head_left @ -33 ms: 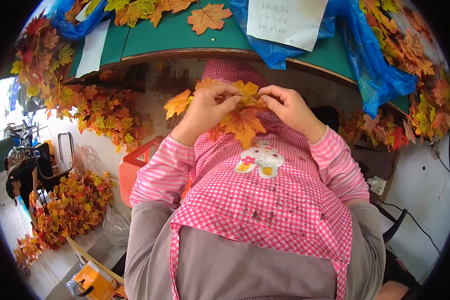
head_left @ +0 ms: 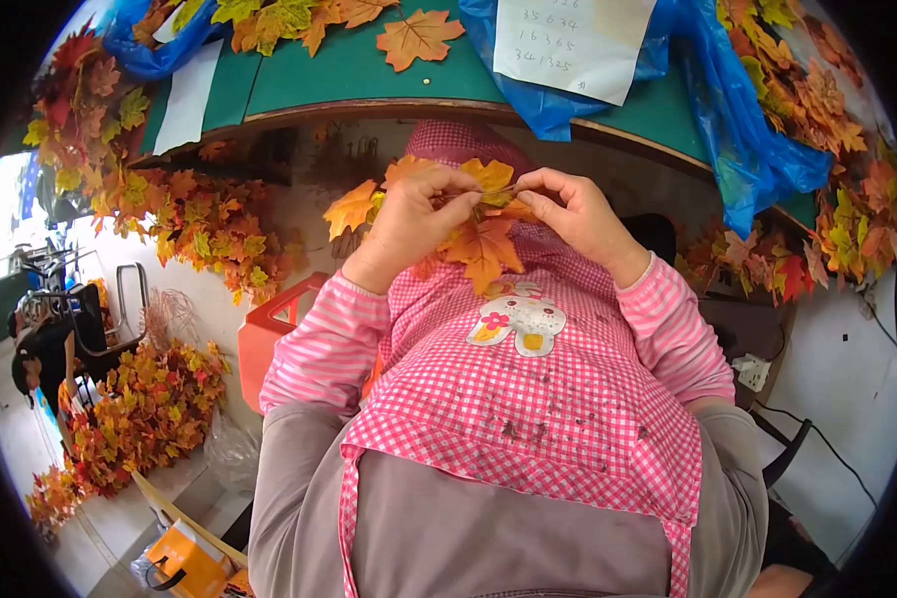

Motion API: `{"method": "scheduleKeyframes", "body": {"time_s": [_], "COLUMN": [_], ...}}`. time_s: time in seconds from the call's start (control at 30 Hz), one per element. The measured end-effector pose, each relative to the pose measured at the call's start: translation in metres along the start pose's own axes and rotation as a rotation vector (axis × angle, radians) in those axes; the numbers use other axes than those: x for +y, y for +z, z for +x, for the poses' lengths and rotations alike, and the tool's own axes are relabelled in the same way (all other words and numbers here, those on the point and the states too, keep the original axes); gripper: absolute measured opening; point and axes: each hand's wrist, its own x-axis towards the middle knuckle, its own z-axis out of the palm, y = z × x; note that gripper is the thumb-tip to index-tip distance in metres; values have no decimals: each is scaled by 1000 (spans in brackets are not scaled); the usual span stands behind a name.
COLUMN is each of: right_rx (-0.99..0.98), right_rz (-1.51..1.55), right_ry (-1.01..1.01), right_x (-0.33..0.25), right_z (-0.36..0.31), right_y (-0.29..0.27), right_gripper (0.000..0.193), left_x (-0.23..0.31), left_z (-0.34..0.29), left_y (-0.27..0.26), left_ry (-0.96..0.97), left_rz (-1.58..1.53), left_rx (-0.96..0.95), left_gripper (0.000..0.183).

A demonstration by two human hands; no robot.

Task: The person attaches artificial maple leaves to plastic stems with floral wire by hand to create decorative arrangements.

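Above my lap I hold a small bunch of artificial maple leaves (head_left: 484, 251), orange and yellow, by a thin stem. My left hand (head_left: 411, 225) is closed, thumb and forefinger pinching the stem at the bunch's middle. A few leaves stick out behind and beyond it. A little to the right, my right hand (head_left: 580, 221) pinches the stem's other part between thumb and fingertips. A yellow leaf (head_left: 488, 175) stands up between the hands; a large orange leaf hangs below them. The exact spot where the fingertips meet the stem is partly hidden.
A green table (head_left: 359, 75) curves across the front, with a loose orange leaf (head_left: 419, 40), a handwritten sheet (head_left: 573, 45) and blue plastic bags (head_left: 713, 120). Leaf garlands (head_left: 204, 224) hang at both sides. A red plastic stool (head_left: 269, 344) is at my left; a power strip (head_left: 752, 372) is at right.
The hanging orange leaf has swung slightly to the left. Both hands keep their pinch in almost the same place.
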Motion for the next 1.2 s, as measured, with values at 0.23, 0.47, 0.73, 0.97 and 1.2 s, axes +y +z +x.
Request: {"method": "scheduleKeyframes", "body": {"time_s": [0.23,0.47,0.73,0.97,1.2], "right_rx": [218,257,198,186,269], "right_rz": [-151,-250,-276,-284,-250], "right_ry": [-277,-361,-337,-299,-193], "right_x": [-8,-10,1,15,-73], "right_z": [8,1,2,0,-53], "right_y": [2,5,4,-12,-98], "right_gripper": [12,9,13,20,15], "left_x": [26,27,25,-5,-64], "left_z": [2,13,12,2,20], "left_y": [17,18,26,41,53], "left_ry": [437,-74,-104,114,-41], "left_rz": [747,79,270,222,38], "left_rx": [190,-135,-40,136,29], "left_gripper": [14,18,15,12,7]}}
